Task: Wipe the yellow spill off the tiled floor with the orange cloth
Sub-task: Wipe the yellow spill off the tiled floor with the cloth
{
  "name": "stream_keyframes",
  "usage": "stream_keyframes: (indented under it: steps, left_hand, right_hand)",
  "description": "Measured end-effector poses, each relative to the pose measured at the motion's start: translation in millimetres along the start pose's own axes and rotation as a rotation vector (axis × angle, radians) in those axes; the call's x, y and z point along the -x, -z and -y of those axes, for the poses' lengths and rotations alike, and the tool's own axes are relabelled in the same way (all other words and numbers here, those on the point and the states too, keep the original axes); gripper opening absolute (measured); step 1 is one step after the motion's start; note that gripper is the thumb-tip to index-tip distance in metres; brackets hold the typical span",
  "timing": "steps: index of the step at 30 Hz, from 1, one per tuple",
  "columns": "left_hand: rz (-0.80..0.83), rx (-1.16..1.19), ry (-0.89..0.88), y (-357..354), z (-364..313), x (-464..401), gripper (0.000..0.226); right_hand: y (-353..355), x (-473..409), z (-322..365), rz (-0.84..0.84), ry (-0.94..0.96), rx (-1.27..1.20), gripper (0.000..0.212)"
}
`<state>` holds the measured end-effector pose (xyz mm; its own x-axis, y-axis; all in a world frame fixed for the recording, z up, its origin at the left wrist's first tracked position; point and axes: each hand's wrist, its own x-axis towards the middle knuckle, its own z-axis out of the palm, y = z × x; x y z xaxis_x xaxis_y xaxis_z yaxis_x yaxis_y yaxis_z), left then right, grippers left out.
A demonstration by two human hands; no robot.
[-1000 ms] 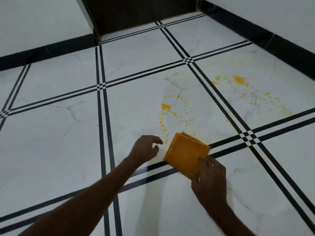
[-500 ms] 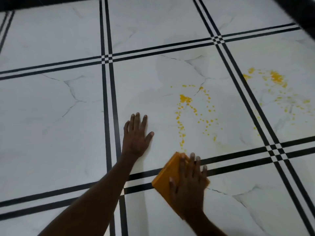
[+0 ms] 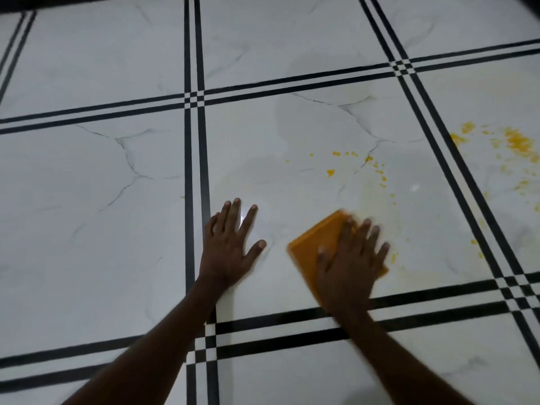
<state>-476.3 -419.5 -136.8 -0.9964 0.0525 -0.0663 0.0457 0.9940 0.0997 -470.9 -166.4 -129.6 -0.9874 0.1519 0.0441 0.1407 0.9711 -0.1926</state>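
Head view: right hand (image 3: 349, 267) presses flat, fingers spread, on the folded orange cloth (image 3: 314, 247), mid-wipe on the white tiled floor (image 3: 102, 229); left hand (image 3: 229, 247) braces open-palmed, empty. Next, I judge, sweep toward remaining yellow spill (image 3: 517, 143).

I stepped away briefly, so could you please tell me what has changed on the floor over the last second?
The right hand pushed the orange cloth forward off the black lines into the yellow spill, clearing its near column of drops. The left hand opened and lay flat on the tile. The splatter on the right tile stays untouched.
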Motion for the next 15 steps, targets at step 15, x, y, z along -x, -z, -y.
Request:
stream_keyframes:
  steps: [15]
  left_hand:
    - [-0.043, 0.025, 0.006, -6, 1, 1, 0.076]
  right_hand:
    - [1, -30, -32, 0.064, 0.251, 0.053, 0.078]
